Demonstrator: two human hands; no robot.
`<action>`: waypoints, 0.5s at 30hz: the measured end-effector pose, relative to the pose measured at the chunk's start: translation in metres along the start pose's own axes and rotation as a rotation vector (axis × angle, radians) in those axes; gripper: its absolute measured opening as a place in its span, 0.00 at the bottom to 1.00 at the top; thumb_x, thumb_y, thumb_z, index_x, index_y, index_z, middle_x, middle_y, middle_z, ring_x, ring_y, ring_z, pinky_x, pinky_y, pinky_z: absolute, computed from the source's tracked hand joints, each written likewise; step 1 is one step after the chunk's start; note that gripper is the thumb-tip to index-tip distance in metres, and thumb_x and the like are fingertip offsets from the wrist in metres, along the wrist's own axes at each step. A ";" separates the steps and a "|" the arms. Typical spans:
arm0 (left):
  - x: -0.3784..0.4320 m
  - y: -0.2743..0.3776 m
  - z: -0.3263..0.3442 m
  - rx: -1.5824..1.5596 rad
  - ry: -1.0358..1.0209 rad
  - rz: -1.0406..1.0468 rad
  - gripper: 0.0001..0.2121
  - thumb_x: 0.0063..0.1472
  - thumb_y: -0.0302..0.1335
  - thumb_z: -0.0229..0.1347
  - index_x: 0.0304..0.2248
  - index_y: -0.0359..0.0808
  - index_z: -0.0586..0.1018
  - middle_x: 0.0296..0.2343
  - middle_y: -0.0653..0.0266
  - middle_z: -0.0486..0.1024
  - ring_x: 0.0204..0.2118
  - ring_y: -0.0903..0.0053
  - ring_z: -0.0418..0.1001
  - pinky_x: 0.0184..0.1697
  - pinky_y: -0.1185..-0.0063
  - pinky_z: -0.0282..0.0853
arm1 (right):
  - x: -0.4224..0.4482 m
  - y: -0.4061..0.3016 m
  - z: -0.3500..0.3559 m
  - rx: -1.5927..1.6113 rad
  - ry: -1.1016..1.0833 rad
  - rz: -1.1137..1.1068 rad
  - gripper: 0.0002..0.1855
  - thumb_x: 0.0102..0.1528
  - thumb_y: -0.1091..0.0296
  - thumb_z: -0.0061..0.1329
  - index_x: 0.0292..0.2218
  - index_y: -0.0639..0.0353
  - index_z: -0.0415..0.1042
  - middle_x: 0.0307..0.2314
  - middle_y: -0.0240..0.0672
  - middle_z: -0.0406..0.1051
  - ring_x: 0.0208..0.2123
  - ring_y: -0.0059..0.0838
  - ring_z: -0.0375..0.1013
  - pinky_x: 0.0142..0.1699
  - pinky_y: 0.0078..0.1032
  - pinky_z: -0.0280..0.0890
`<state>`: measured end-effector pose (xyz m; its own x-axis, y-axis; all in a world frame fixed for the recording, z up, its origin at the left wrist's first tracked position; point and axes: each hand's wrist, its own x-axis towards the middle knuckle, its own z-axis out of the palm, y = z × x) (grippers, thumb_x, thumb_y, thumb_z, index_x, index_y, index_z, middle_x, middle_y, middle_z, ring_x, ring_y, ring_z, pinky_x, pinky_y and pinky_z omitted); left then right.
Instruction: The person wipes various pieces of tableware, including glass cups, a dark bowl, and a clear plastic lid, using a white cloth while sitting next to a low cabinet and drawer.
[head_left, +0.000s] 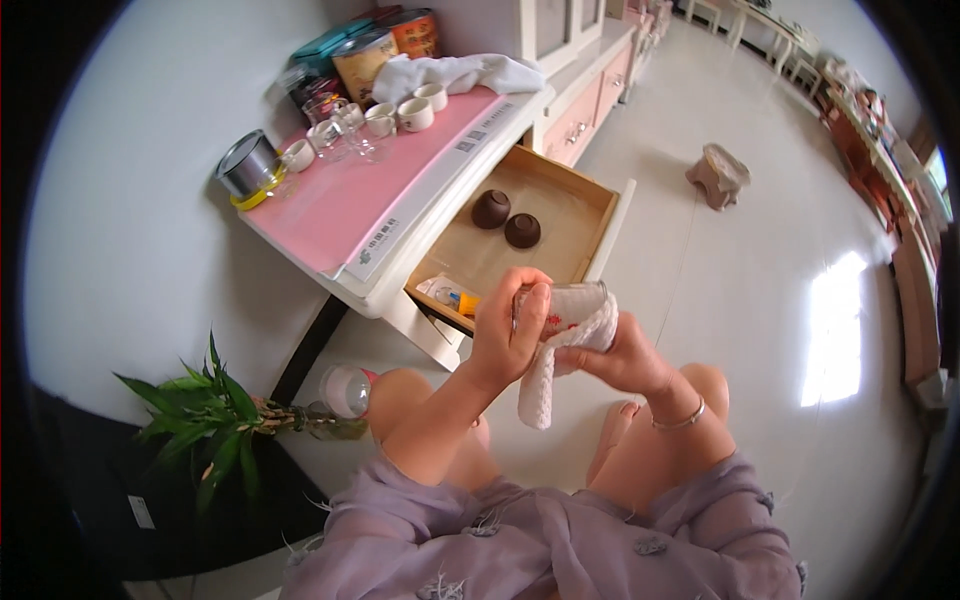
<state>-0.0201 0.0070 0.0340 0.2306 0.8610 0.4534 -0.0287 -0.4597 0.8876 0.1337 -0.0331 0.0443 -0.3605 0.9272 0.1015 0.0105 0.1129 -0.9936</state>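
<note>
A clear drinking glass (574, 294) with red marks lies tilted between my two hands. My left hand (508, 326) is closed around one end of it. At the other end, my right hand (619, 356) presses a white knitted cloth (544, 375) against the glass, and part of the cloth hangs down below. Just beyond my hands is a pulled-out wooden drawer (559, 259). Inside it two dark brown cups (491, 209) (523, 230) stand upside down, and a small packaged item with a yellow part (466, 304) lies in the near corner.
On the pink-topped cabinet (420, 176) stand several white cups (415, 115), clear glassware, a metal tin (251, 161), canisters (365, 60) and a white towel (465, 75). A potted plant (202, 420) is at lower left. A low stool (718, 176) stands on the tiled floor.
</note>
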 end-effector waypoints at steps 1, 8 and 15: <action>0.002 -0.004 -0.002 -0.003 0.023 0.012 0.10 0.57 0.31 0.42 0.29 0.31 0.69 0.22 0.69 0.66 0.24 0.89 0.62 0.25 0.88 0.58 | -0.002 0.002 0.002 -0.142 0.022 0.021 0.13 0.45 0.73 0.51 0.35 0.62 0.68 0.30 0.34 0.70 0.32 0.21 0.68 0.37 0.20 0.64; 0.012 -0.009 -0.018 -0.317 -0.258 -0.822 0.14 0.57 0.36 0.43 0.21 0.36 0.70 0.15 0.72 0.66 0.15 0.87 0.62 0.14 0.85 0.56 | 0.005 0.014 0.008 -0.848 0.036 -0.600 0.16 0.34 0.73 0.55 0.30 0.56 0.69 0.24 0.34 0.69 0.24 0.37 0.69 0.28 0.28 0.66; -0.006 0.003 -0.010 0.241 -0.320 -0.003 0.16 0.58 0.39 0.41 0.32 0.33 0.68 0.23 0.63 0.69 0.25 0.74 0.68 0.30 0.78 0.62 | 0.000 -0.002 -0.004 -0.626 0.028 -0.418 0.13 0.36 0.74 0.56 0.28 0.60 0.70 0.23 0.33 0.70 0.24 0.31 0.70 0.30 0.22 0.64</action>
<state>-0.0308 0.0030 0.0348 0.5224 0.7687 0.3691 0.1927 -0.5281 0.8270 0.1376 -0.0319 0.0462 -0.4267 0.7707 0.4733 0.4095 0.6312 -0.6587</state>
